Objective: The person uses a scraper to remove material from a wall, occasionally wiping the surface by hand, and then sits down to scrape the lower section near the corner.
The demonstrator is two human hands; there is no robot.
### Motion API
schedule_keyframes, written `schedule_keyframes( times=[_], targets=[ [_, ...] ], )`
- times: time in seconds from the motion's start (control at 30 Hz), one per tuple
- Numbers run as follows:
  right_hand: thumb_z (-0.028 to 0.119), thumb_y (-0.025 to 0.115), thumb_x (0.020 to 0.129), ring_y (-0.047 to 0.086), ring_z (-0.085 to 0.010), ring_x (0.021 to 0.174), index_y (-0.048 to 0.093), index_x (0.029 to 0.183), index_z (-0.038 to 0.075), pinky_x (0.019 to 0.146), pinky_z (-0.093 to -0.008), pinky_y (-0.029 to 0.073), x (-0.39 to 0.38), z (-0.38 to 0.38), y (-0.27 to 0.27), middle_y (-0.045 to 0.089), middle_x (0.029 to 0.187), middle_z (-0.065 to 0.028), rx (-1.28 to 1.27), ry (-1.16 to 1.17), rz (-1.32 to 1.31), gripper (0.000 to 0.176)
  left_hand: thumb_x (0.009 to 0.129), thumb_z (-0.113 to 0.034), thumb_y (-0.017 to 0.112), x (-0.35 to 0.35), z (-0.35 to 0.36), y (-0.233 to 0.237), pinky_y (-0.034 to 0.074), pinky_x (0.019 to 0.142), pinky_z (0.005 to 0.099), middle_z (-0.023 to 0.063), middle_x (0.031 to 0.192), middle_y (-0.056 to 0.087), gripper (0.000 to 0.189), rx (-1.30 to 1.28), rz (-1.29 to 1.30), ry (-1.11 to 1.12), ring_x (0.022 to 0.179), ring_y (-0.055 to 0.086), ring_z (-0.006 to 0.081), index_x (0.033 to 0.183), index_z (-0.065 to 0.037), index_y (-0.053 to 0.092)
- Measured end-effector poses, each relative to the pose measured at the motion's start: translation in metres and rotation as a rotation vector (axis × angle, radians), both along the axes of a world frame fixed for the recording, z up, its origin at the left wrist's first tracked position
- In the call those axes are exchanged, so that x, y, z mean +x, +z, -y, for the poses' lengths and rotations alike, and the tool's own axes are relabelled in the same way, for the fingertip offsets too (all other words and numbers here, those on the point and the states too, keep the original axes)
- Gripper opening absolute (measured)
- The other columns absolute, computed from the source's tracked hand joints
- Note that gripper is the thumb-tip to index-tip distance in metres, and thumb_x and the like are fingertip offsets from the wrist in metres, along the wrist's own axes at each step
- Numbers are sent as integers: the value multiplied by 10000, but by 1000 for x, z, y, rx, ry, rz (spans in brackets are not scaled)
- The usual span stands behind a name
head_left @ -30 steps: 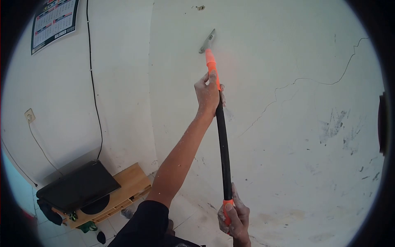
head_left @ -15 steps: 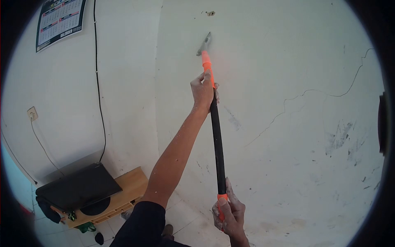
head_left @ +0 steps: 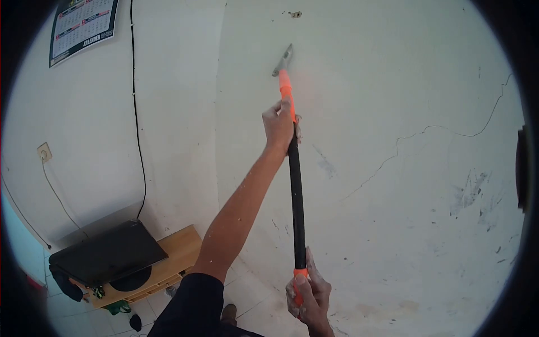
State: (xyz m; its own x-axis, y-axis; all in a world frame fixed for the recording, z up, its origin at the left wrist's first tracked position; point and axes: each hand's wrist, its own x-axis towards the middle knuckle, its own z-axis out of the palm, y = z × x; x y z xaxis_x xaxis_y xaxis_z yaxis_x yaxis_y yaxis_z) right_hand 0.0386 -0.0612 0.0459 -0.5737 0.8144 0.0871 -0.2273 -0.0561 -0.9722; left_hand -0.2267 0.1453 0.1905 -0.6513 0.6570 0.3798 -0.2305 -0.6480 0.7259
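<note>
A long black pole (head_left: pixel 297 208) with orange ends runs nearly upright in front of a pale wall. At its top a flat grey scraper blade (head_left: pixel 285 59) lies against or close to the wall; I cannot tell which. My left hand (head_left: pixel 279 124) is wrapped round the pole's upper part, just below the orange neck. Lower down, my right hand (head_left: pixel 309 295) grips the orange bottom end, its thumb along the handle. Both hands carry whitish dust.
The wall (head_left: pixel 359 90) has a long crack, dark scuffs and a small hole (head_left: pixel 296 14) above the blade. At left are a calendar (head_left: pixel 84 28), a black cable (head_left: pixel 136 112), a socket (head_left: pixel 44 151), and a television (head_left: pixel 106 255) on a wooden stand (head_left: pixel 182 247).
The wall marks, hole and crack have shifted slightly right in view. My right hand and the pole's lower end sit slightly lower and further left. Both hands keep their hold.
</note>
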Motion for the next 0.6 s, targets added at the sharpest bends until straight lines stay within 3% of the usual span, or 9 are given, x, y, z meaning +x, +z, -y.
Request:
schedule_keyframes(
  times=[0.1, 0.2, 0.27, 0.33, 0.47, 0.53, 0.6],
  targets=[
    [209, 536, 1065, 440, -72, 447, 196, 1620, 6, 370, -231, 351, 23, 16, -42, 494, 654, -31, -16, -30, -31, 682, 1069, -361, 514, 32, 13, -38, 395, 302, 317, 59, 581, 541, 394, -25, -58, 16, 340, 479, 145, 1014, 22, 589],
    [255, 527, 1091, 366, -18, 436, 293, 1600, 3, 385, -214, 300, 38, 15, -74, 467, 630, 50, 58, -63, -34, 614, 1074, -366, 512, 47, 22, -50, 400, 305, 313, 68, 596, 552, 395, -39, -62, -12, 341, 482, 146, 967, 10, 567],
    [232, 523, 1092, 360, -19, 421, 502, 1469, -20, 380, -220, 290, 35, 7, -63, 457, 607, 47, 107, -92, -28, 454, 1078, -373, 509, 41, 12, -45, 407, 307, 310, 79, 610, 564, 406, -41, -45, -60, 343, 487, 148, 910, -5, 540],
    [199, 529, 1064, 432, -75, 432, 200, 1620, 9, 367, -234, 352, 18, -8, -38, 496, 651, -34, 32, -46, 32, 673, 1065, -355, 528, 16, -11, -41, 394, 311, 311, 59, 585, 546, 415, 5, -75, 62, 341, 474, 142, 1092, 51, 608],
    [187, 528, 1061, 431, -79, 423, 207, 1620, 10, 362, -239, 351, 2, -15, -27, 499, 647, -36, 37, 14, -3, 668, 1061, -359, 536, 3, -6, -25, 401, 312, 317, 59, 581, 546, 415, 2, -18, 22, 342, 481, 151, 1088, 49, 611],
    [166, 515, 1071, 437, -47, 472, 265, 1597, -23, 429, -216, 371, 16, -4, -38, 521, 669, -12, -16, -31, -2, 612, 1061, -361, 537, 14, -1, -36, 399, 309, 318, 58, 579, 545, 423, 5, 0, 19, 341, 482, 153, 1103, 52, 615],
    [169, 522, 1066, 436, -62, 449, 243, 1606, -9, 397, -228, 362, 41, 5, -64, 514, 663, -26, -54, -38, -14, 634, 1068, -368, 521, 45, 11, -63, 405, 307, 303, 79, 612, 567, 383, -62, -72, 37, 351, 487, 140, 933, -11, 542]
  ],
)
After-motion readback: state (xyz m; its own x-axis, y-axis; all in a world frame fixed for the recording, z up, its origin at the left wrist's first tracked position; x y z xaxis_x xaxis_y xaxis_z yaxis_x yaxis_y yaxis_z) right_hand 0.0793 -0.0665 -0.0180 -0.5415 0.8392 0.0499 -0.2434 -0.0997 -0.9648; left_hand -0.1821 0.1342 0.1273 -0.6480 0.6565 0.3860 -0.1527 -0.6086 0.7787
